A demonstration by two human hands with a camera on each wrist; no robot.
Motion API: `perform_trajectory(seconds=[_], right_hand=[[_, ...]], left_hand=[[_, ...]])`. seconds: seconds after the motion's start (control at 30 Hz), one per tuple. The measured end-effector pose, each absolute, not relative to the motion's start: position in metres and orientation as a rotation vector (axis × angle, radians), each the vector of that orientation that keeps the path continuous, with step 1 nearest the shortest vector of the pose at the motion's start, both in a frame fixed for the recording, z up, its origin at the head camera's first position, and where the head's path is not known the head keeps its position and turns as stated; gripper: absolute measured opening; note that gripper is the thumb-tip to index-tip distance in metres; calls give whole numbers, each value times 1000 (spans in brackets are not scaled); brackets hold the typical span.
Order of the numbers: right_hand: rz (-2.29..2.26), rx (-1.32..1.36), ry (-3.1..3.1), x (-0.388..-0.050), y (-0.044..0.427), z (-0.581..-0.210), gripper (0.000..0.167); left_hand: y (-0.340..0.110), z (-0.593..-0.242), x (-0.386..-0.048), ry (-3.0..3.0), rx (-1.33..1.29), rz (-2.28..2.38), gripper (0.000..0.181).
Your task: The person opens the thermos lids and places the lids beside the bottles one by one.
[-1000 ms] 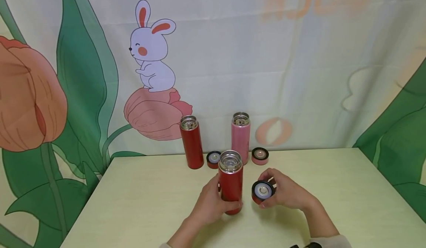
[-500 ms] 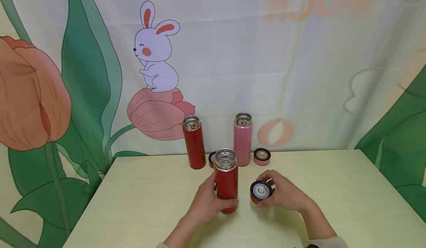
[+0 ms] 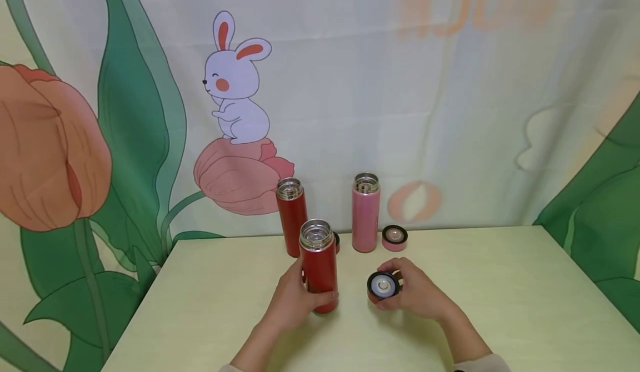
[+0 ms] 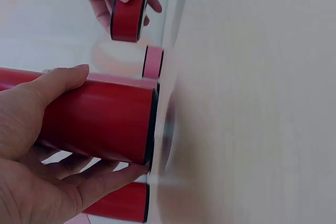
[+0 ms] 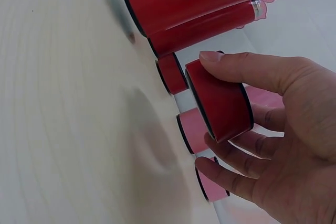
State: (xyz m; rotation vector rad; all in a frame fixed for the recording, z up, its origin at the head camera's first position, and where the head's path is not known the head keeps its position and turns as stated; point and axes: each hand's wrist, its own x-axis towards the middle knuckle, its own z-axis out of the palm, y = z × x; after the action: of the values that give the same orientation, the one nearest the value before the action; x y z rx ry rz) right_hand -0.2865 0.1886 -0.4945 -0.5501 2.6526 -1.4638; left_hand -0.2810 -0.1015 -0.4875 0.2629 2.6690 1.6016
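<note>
My left hand (image 3: 291,300) grips the lower part of an uncapped red thermos bottle (image 3: 320,272), its steel mouth facing up. In the left wrist view, a narrow gap and a shadow show between the bottle base and the table. To the right, my right hand (image 3: 417,291) pinches a red lid (image 5: 223,98) between thumb and fingers. The lid is apart from the bottle, its black rim and pale inner side turned upward. Behind them stand another open red bottle (image 3: 291,216) and an open pink bottle (image 3: 366,222).
A pink lid (image 3: 394,239) lies inner side up beside the pink bottle. Another red lid (image 5: 171,73) is mostly hidden behind the held bottle in the head view. The pale table (image 3: 500,283) ends at a printed cloth backdrop (image 3: 475,111).
Both hands have shifted left, carrying the red bottle and the red lid. The bottle now covers most of the red lid behind it. The head view has shifted slightly.
</note>
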Motion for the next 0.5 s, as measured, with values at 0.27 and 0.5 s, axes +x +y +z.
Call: perform_trajectory(seconds=[0.27, 0.5], right_hand=[[-1463, -520, 2706, -298, 170, -497, 67], [-1414, -510, 2760, -306, 148, -504, 65]], left_hand=[[-120, -488, -288, 2709, 162, 1613, 77], [-131, -489, -293, 2734, 79, 1580, 78]])
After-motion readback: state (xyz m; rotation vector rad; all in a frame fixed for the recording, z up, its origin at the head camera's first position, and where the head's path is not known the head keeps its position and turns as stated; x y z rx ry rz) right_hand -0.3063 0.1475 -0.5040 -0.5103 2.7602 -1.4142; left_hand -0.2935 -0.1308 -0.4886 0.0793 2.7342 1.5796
